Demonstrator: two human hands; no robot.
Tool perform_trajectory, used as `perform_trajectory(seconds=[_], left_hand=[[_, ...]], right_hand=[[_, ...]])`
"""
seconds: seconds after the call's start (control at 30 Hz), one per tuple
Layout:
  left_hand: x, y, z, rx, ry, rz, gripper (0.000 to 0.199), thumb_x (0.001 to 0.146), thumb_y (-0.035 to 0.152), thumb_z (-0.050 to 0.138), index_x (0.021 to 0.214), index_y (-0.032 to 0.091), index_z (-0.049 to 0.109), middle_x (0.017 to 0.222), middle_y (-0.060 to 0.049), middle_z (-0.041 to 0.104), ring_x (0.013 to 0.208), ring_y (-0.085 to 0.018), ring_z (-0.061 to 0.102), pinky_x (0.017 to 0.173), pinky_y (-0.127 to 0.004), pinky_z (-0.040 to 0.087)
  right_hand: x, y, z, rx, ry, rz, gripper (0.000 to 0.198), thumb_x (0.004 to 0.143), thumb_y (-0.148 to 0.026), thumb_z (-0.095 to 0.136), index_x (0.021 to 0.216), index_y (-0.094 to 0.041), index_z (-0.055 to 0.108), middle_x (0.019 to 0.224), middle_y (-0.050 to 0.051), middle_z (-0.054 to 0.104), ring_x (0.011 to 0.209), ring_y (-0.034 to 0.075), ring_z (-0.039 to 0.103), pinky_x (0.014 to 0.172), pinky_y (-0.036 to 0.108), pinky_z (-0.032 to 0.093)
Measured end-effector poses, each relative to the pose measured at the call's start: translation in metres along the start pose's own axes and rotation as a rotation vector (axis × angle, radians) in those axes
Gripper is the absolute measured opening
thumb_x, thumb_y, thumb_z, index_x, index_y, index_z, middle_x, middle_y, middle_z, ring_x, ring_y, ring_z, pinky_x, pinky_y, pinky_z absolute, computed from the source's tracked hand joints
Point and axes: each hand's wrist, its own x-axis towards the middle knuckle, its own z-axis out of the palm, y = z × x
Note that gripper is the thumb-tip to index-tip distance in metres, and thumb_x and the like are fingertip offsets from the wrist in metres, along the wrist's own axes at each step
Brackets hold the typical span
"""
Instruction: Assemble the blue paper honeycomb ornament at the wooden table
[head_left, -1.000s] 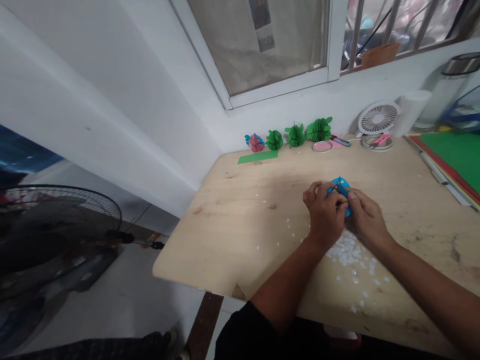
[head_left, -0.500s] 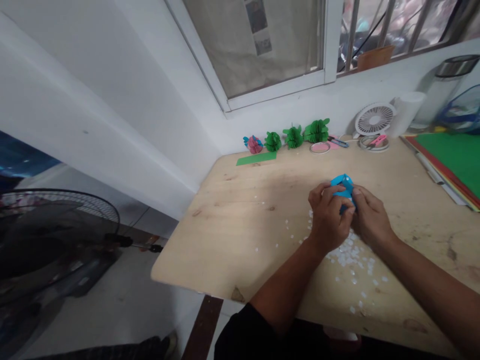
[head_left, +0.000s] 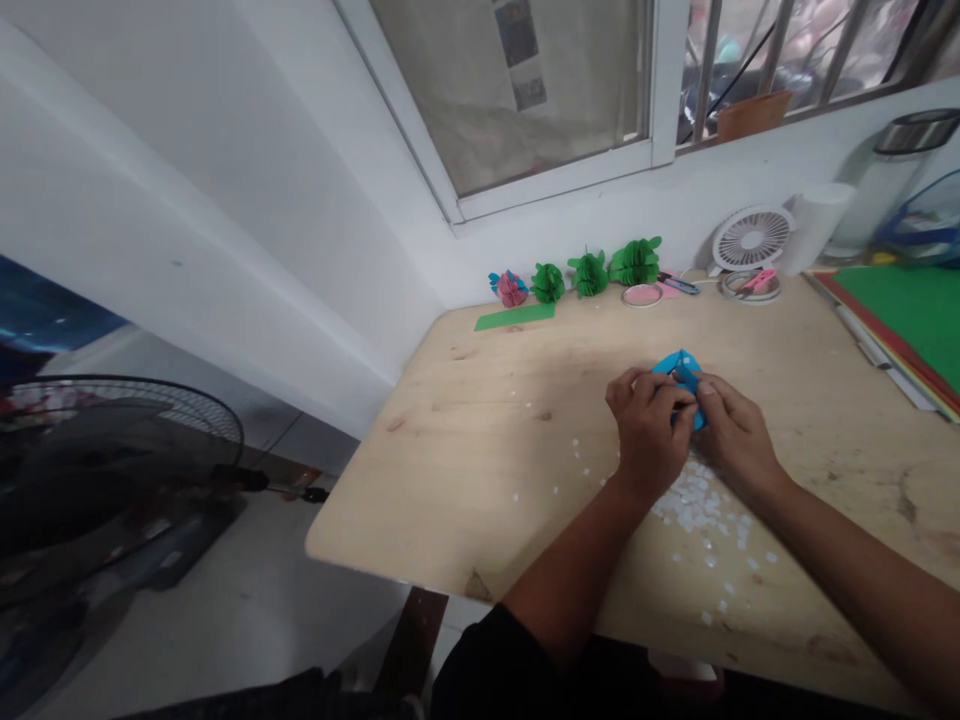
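Note:
A blue paper piece (head_left: 679, 365), folded and curved, is held between my two hands above the table. My left hand (head_left: 646, 425) grips its left and near side with bent fingers, covering part of it. On the right edge, my right hand (head_left: 733, 420) pinches the paper between thumb and fingers. A small white square shows on the top of the blue paper. Below and around my hands, many small white squares (head_left: 697, 500) lie scattered on the wooden table (head_left: 465, 450).
Along the wall stand several green paper figures (head_left: 591, 272) and a pink-and-blue one (head_left: 511, 288), with a green paper strip (head_left: 515, 318) before them. A utility knife (head_left: 679, 284), a small white fan (head_left: 751, 240) and stacked coloured paper (head_left: 907, 310) are farther right. A floor fan (head_left: 120, 480) stands left.
Both hands and the blue paper have shifted slightly left. The paper is turned a little, with more of its right-hand flap showing between the fingers.

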Motion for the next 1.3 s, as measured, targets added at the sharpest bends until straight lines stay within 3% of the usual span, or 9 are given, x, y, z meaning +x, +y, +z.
perform_trajectory(seconds=[0.63,0.87,1.0,1.1,1.3], left_hand=[[-0.001,-0.002,-0.001,0.041,-0.067,0.025,0.007,0.098,0.023,0.070,0.091,0.024,0.071,0.112,-0.005,0.074,0.122,-0.026,0.058,0.111,-0.042,0.045],[0.000,0.002,-0.005,-0.103,-0.022,0.053,0.005,0.095,0.022,0.070,0.090,0.023,0.068,0.117,-0.007,0.074,0.126,-0.027,0.058,0.113,-0.045,0.047],[0.004,0.008,-0.012,-0.250,0.022,0.093,0.018,0.089,0.025,0.076,0.078,0.023,0.062,0.102,-0.006,0.076,0.118,-0.028,0.064,0.108,-0.047,0.052],[0.006,0.011,-0.014,-0.330,0.072,0.090,0.013,0.087,0.018,0.073,0.083,0.024,0.062,0.091,-0.004,0.076,0.106,-0.025,0.068,0.101,-0.044,0.055],[0.009,0.006,-0.016,-0.225,0.163,0.034,0.012,0.095,0.013,0.064,0.092,0.022,0.071,0.083,-0.003,0.075,0.098,-0.022,0.069,0.096,-0.040,0.055]], right_hand=[[-0.001,-0.002,0.000,0.004,-0.002,0.005,0.063,0.085,-0.083,0.064,0.093,-0.022,0.080,0.096,0.008,0.078,0.091,0.025,0.069,0.086,0.037,0.056],[0.003,-0.001,-0.001,0.074,0.067,0.096,0.051,0.086,-0.073,0.069,0.094,-0.024,0.080,0.094,0.006,0.078,0.085,0.023,0.069,0.080,0.035,0.056],[0.004,-0.002,-0.001,0.128,0.079,0.149,0.047,0.088,-0.069,0.069,0.098,-0.023,0.080,0.097,0.006,0.080,0.087,0.023,0.071,0.085,0.038,0.058],[0.003,-0.003,-0.001,0.147,0.061,0.153,0.046,0.088,-0.068,0.069,0.097,-0.024,0.079,0.099,0.006,0.081,0.094,0.026,0.073,0.091,0.040,0.058],[0.001,-0.009,-0.001,0.182,0.024,0.172,0.045,0.084,-0.068,0.074,0.097,-0.025,0.079,0.097,0.006,0.080,0.089,0.025,0.073,0.087,0.039,0.059]])
